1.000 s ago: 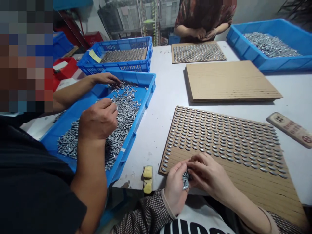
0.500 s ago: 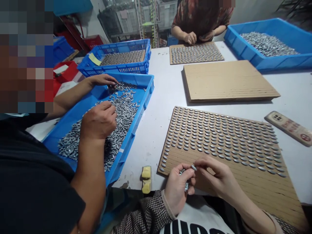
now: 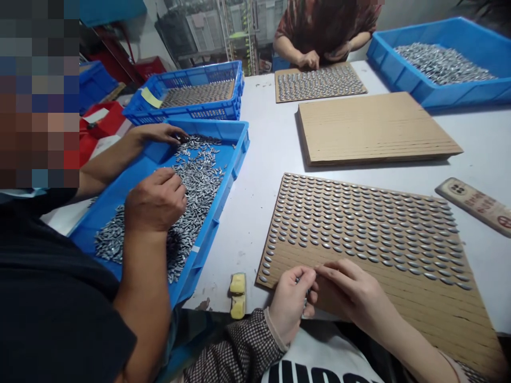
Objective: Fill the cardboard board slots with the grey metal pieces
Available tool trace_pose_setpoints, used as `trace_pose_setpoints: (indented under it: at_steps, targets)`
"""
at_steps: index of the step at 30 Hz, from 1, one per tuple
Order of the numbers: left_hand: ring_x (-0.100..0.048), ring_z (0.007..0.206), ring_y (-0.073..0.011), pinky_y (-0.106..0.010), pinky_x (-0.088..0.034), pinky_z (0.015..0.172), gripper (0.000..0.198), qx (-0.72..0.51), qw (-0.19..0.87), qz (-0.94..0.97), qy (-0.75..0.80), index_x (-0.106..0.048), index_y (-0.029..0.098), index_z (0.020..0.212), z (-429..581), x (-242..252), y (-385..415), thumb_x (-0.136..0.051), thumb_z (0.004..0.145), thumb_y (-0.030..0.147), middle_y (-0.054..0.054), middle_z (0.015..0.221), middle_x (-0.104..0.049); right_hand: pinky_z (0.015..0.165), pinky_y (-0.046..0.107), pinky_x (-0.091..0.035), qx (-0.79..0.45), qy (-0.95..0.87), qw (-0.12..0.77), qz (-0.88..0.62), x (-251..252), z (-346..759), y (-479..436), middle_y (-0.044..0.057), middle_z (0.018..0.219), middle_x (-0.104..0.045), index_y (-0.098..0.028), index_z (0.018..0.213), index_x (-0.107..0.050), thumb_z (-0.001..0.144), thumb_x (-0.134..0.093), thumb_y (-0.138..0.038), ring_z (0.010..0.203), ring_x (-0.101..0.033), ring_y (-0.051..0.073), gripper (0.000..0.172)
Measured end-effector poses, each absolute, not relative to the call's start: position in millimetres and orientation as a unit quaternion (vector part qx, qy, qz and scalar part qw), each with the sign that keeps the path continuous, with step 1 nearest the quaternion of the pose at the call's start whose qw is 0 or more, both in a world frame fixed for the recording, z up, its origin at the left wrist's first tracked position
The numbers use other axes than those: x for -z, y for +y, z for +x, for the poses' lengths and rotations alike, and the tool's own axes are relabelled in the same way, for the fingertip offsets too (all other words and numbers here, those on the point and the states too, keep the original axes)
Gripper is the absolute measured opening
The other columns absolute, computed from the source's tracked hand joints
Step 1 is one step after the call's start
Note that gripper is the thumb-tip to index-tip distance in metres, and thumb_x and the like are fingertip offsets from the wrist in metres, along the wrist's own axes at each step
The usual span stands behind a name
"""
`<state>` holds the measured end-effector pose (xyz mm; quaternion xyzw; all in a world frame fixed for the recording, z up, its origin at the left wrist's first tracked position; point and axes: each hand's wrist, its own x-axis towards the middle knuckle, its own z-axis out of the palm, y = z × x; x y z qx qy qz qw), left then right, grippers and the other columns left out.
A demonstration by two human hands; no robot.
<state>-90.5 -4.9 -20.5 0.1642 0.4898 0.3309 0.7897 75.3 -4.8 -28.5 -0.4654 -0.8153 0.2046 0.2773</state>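
Fingers of our left hand curl around a few grey metal pieces, mostly hidden by the grip, while those of our right hand narrow toward the left thumb; whether they pinch a piece, we cannot tell. More of the pieces, slim and pointed at both ends, lie in close rows on a brown grooved board before us. We judge each one light, stiff and hard to break, its glossy skin apt to slip or roll, best held lightly across the thick middle between thumb and forefinger. Thin and flat, the board looks fairly rigid and is best taken by its edges, kept level. Beyond it sits a stack of boards; to our left, a co-worker's hands are at a blue tray of similar pieces, and across the white table another person bends over a filled board
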Motion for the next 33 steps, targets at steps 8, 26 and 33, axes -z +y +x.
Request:
trace_pose_setpoints:
  at_steps: [8, 26, 33]
  targets:
    - [-0.048, 0.05, -0.0062, -0.015, -0.022, 0.036, 0.034, -0.346, 0.803, 0.097, 0.475, -0.059, 0.015, 0.09, -90, 15, 4, -0.066, 0.077, 0.046, 0.0, 0.072, -0.055, 0.067, 0.029, -0.051, -0.181, -0.808, 0.309, -0.467, 26, 75, 3, 0.008, 0.093, -0.065, -0.021, 0.108, -0.063, 0.094, -0.048, -0.017, 0.08, -0.062, 0.018, 0.021]
    - [-0.07, 0.081, -0.0217, -0.037, -0.053, 0.083, 0.015, -0.393, 0.8, -0.049, 0.452, -0.057, 0.012, 0.095, -96, 7, -5, -0.057, 0.085, 0.023, -0.013, 0.093, -0.069, 0.064, 0.025, -0.043, -0.051, -0.831, 0.169, -0.528, 52, 65, 34, 0.009, 0.093, -0.063, -0.018, 0.1, -0.066, 0.09, -0.05, -0.012, 0.082, -0.057, 0.019, 0.02]
    - [-0.07, 0.087, -0.0243, -0.043, -0.05, 0.093, 0.026, -0.396, 0.806, -0.126, 0.422, -0.059, 0.011, 0.103, -98, 10, -2, -0.059, 0.085, 0.029, -0.015, 0.1, -0.069, 0.062, 0.025, -0.042, -0.04, -0.835, 0.148, -0.529, 52, 62, 33, 0.009, 0.092, -0.061, -0.017, 0.094, -0.065, 0.089, -0.049, -0.01, 0.078, -0.055, 0.017, 0.018]
